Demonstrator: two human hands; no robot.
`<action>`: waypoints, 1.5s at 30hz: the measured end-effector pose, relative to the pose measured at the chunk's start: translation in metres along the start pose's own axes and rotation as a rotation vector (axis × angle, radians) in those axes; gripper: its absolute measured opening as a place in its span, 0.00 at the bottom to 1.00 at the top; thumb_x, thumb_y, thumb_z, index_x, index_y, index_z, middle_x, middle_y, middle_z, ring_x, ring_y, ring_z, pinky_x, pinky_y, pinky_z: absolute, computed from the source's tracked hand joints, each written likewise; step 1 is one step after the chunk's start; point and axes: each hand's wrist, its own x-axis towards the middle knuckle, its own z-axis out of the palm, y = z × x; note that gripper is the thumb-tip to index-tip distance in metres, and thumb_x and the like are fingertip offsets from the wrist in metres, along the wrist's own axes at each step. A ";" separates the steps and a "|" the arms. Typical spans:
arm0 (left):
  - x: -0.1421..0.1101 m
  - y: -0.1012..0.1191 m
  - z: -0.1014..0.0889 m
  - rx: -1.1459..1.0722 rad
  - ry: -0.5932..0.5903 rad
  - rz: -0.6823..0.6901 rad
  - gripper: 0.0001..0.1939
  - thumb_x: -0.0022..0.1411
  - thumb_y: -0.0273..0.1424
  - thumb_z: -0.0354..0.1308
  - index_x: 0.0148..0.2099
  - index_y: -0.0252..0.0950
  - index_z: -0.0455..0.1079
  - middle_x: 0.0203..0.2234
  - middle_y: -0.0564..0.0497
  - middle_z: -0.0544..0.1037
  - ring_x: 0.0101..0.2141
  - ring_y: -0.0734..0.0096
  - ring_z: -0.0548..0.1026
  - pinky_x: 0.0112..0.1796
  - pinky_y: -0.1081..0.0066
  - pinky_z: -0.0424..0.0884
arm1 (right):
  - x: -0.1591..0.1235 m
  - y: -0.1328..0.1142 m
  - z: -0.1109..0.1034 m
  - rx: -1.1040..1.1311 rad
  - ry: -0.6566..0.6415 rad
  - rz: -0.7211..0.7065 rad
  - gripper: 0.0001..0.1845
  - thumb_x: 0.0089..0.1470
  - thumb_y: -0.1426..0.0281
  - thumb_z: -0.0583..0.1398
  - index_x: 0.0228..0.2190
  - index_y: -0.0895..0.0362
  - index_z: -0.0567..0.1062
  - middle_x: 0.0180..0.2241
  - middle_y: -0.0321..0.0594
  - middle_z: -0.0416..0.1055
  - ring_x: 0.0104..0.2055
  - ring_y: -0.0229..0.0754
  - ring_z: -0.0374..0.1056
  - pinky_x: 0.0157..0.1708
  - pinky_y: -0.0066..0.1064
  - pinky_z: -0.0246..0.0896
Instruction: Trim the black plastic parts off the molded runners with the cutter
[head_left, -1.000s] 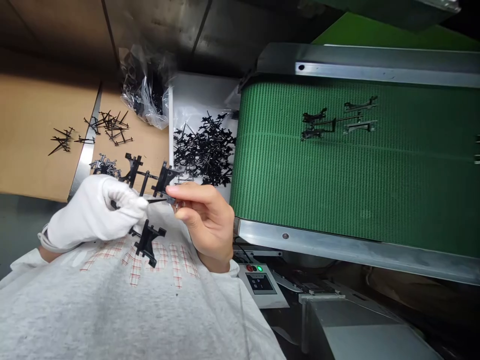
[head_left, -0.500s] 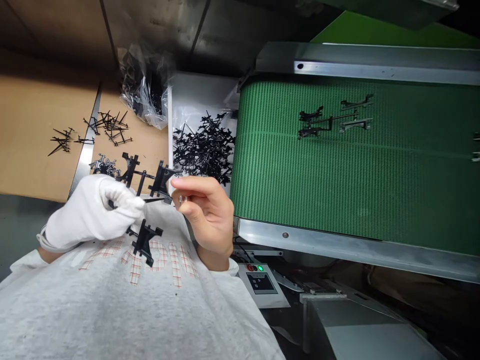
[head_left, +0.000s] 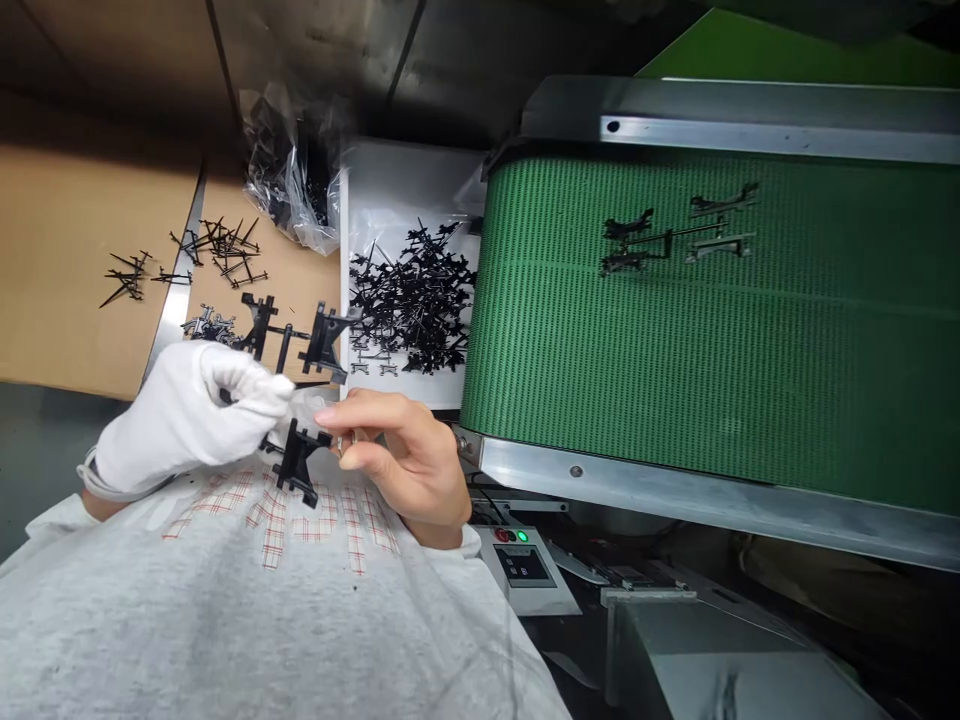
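Observation:
My left hand (head_left: pixel 184 415), in a white glove, is closed round the stem of a black plastic moulded frame (head_left: pixel 292 345) with several small parts branching off it. My bare right hand (head_left: pixel 401 455) pinches the frame's lower part (head_left: pixel 298 462) between thumb and fingers, close to my chest. A small clear or silvery piece shows inside the right fingers; I cannot make out what it is.
A green conveyor belt (head_left: pixel 675 330) on the right carries another black frame (head_left: pixel 660 235). A white tray (head_left: pixel 397 180) holds a pile of black pieces (head_left: pixel 412 300). Loose black sprues (head_left: pixel 217 250) and a plastic bag (head_left: pixel 289 185) lie on brown cardboard (head_left: pixel 67 270). A control panel (head_left: pixel 521 570) sits below.
My right hand has dropped from the frame's upper right part down to its lower part. The frame and my left hand have shifted slightly.

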 end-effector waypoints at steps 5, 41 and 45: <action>0.000 0.000 0.000 -0.015 -0.010 0.003 0.16 0.51 0.25 0.53 0.12 0.34 0.64 0.07 0.58 0.66 0.10 0.86 0.59 0.14 0.89 0.56 | 0.003 -0.005 0.003 -0.024 0.018 -0.008 0.12 0.66 0.66 0.61 0.50 0.53 0.77 0.40 0.37 0.83 0.30 0.34 0.75 0.30 0.26 0.73; 0.008 -0.003 0.010 -0.038 0.082 -0.504 0.20 0.49 0.40 0.56 0.15 0.40 0.51 0.10 0.57 0.52 0.14 0.81 0.51 0.14 0.78 0.55 | -0.013 -0.006 -0.005 0.022 -0.011 0.133 0.21 0.63 0.70 0.64 0.56 0.48 0.70 0.43 0.36 0.76 0.40 0.33 0.77 0.35 0.22 0.74; 0.005 -0.008 0.011 -0.090 0.087 -0.478 0.21 0.52 0.40 0.58 0.15 0.40 0.54 0.09 0.58 0.54 0.14 0.81 0.55 0.13 0.80 0.56 | -0.010 -0.001 -0.004 0.021 -0.037 0.080 0.19 0.64 0.72 0.63 0.55 0.49 0.72 0.43 0.35 0.78 0.33 0.31 0.73 0.32 0.21 0.73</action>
